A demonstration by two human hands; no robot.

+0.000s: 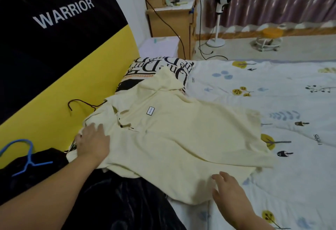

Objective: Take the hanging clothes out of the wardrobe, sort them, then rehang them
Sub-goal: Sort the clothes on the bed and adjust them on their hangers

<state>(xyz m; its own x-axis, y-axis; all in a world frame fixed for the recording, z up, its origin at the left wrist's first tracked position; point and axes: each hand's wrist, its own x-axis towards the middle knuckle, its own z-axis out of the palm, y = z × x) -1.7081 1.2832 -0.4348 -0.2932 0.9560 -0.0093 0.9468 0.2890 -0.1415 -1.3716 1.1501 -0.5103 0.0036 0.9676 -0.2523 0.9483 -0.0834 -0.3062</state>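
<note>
The left hand (92, 143) is lying palm down with its fingers straight and spread, pressing on the near shoulder of a cream polo shirt (178, 138) and gripping nothing. The right hand (227, 191) is reaching in over the shirt's lower hem, fingers relaxed and slightly apart, touching or nearly touching the cloth; it is holding nothing either.

The shirt is lying face up and spread flat across the bed, its collar and short placket pointing toward the yellow and black headboard (54, 51), one sleeve riding up onto a pillow printed with black lettering (158, 66). A thin dark wire hanger (80, 103) is poking out from under the collar end, so the shirt seems to be on it, or lying over it. The rest of the shirt is resting on a white duvet patterned with trees (272, 93).

Beside the left forearm, a blue plastic hanger (27, 155) is sitting on a heap of dark clothes (109, 202), which are waiting at the near edge of the bed.

The shirt looks light, soft and limp, likely to slump and crease if lifted from one point. Taking it by both shoulder seams, or by the hanger hook, should be keeping it flat; the hem offers only a loose, stretchy hold.
</note>
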